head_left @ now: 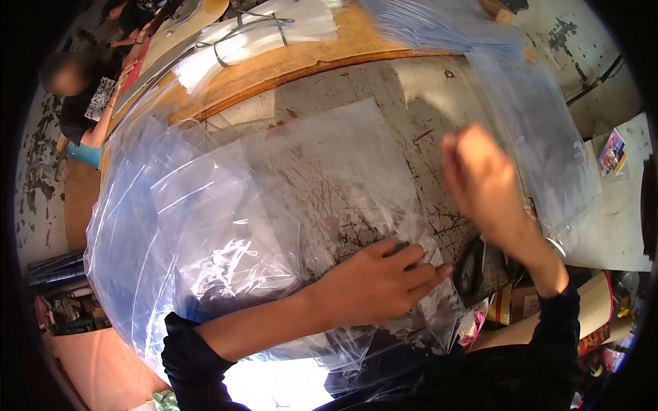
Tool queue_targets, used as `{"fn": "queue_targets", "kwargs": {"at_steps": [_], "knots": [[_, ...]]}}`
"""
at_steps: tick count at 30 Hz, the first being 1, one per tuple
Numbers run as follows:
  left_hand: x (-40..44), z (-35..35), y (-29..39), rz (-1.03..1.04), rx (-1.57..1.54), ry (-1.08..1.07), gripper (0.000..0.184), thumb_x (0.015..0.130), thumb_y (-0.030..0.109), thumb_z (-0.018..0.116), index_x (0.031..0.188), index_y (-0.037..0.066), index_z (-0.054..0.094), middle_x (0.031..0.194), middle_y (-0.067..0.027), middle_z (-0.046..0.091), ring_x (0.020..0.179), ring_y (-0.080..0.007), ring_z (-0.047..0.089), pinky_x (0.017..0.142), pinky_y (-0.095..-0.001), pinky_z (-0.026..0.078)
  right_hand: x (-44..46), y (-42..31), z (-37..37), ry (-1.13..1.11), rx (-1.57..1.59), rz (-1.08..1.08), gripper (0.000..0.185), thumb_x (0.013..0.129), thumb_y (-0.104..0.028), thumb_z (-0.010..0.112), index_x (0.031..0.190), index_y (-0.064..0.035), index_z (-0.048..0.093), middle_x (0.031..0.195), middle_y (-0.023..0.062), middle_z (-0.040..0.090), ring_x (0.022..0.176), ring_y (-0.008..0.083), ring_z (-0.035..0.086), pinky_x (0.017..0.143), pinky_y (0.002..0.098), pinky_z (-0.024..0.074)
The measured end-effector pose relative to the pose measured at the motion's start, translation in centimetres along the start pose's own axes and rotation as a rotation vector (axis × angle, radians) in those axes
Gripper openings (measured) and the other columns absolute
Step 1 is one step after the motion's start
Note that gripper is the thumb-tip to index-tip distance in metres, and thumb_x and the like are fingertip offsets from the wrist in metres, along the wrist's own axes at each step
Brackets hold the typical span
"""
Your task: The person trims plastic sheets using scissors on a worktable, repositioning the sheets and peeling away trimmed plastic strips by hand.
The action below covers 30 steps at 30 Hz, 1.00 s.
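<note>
Scarred table (439, 130) underneath. Left hand (384, 284) rests on clear film (226, 178), fingers slightly parted; right hand (483, 178) curls above, blurred — can't tell if it holds anything. Scissors (469, 270) lie beside the film; beyond it, one bundle (240, 42) is tied — the film itself lies loose, rumpled.

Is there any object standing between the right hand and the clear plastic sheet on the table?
Nothing visible stands between the right hand and the clear plastic sheet; only bare tabletop shows there. The black scissors lie nearer the body, beside that gap.
</note>
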<state>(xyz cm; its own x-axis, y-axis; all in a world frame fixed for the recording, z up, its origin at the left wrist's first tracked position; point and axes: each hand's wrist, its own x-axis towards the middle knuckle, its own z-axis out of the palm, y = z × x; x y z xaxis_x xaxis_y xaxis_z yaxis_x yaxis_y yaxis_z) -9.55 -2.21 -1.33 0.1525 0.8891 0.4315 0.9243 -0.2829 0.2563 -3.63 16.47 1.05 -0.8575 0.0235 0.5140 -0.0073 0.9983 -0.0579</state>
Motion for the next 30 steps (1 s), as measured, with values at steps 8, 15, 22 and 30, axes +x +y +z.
{"fn": "queue_targets", "kwargs": {"at_steps": [8, 15, 22, 30], "knots": [[0.3, -0.4, 0.4, 0.013, 0.067, 0.013, 0.038, 0.073, 0.016, 0.060, 0.110, 0.012, 0.063, 0.071, 0.0035, 0.043, 0.070, -0.0108, 0.046, 0.061, -0.0260, 0.034, 0.1, -1.0, -2.5, -0.057, 0.383, 0.247, 0.008, 0.081, 0.001, 0.058, 0.083, 0.0009, 0.050, 0.079, 0.0128, 0.053, 0.066, 0.0264, 0.053, 0.060, 0.0305, 0.0432], [0.3, 0.0, 0.5, -0.001, 0.073, 0.037, 0.041, 0.070, 0.019, 0.064, 0.111, 0.011, 0.062, 0.070, 0.0030, 0.042, 0.070, -0.0120, 0.045, 0.064, -0.0284, 0.034, -2.5, -1.2, -2.2, -0.099, 0.692, 0.346, 0.011, 0.081, -0.006, 0.062, 0.078, -0.0004, 0.052, 0.074, 0.0082, 0.053, 0.067, 0.0193, 0.055, 0.058, 0.0314, 0.0422], [0.2, 0.4, 0.5, -0.012, 0.043, 0.060, 0.047, 0.068, 0.018, 0.064, 0.113, 0.006, 0.060, 0.071, 0.0011, 0.044, 0.071, -0.0142, 0.046, 0.065, -0.0299, 0.035, -1.5, -5.2, -8.4, -0.068, 1.979, -0.217, 0.044, 0.087, -0.042, 0.056, 0.070, -0.0013, 0.052, 0.051, 0.0062, 0.048, 0.045, 0.0174, 0.051, 0.067, 0.0404, 0.0438], [0.4, 0.8, 1.2, -0.025, 0.083, 0.044, 0.045, 0.068, 0.016, 0.063, 0.111, 0.005, 0.061, 0.072, 0.0012, 0.045, 0.073, -0.0141, 0.047, 0.066, -0.0296, 0.036, -1.5, -9.1, -10.4, 0.155, 2.303, -0.546, 0.054, 0.090, -0.045, 0.046, 0.055, -0.0049, 0.047, 0.067, 0.0072, 0.046, 0.040, 0.0128, 0.040, 0.037, 0.0221, 0.0357]]}}
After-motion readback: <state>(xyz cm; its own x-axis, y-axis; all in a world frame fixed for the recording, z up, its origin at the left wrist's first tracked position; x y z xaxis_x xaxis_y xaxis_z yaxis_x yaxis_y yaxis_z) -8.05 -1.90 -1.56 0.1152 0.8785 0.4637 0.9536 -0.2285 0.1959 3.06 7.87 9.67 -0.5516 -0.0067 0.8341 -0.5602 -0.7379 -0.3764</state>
